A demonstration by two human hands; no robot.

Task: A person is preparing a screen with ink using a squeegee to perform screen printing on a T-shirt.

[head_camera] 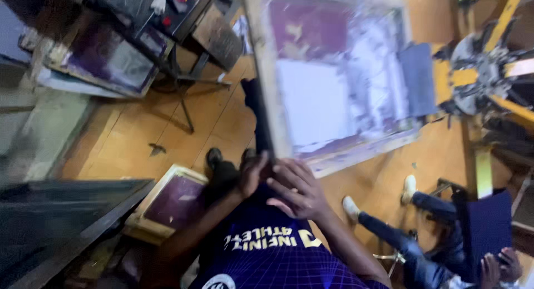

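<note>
A big wooden screen frame (267, 72) with purple-stained mesh and a pale rectangle in it stands tilted in front of me, blurred. My left hand (253, 175) is closed around the frame's lower end, beside a dark strip along its edge. Just to the right, my right hand (297, 191) lies with fingers spread against that same lower corner; whether it grips is unclear. My purple shirt (278, 261) fills the bottom, and my black shoes (214, 156) show on the wooden floor beyond the hands.
A smaller purple screen frame (169, 203) lies on the floor at my left, next to a dark table edge (72, 222). More frames lean at upper left (105, 61). A yellow-armed rotary press (484, 72) stands upper right. Another person in jeans (411, 239) sits lower right, holding dark cloth.
</note>
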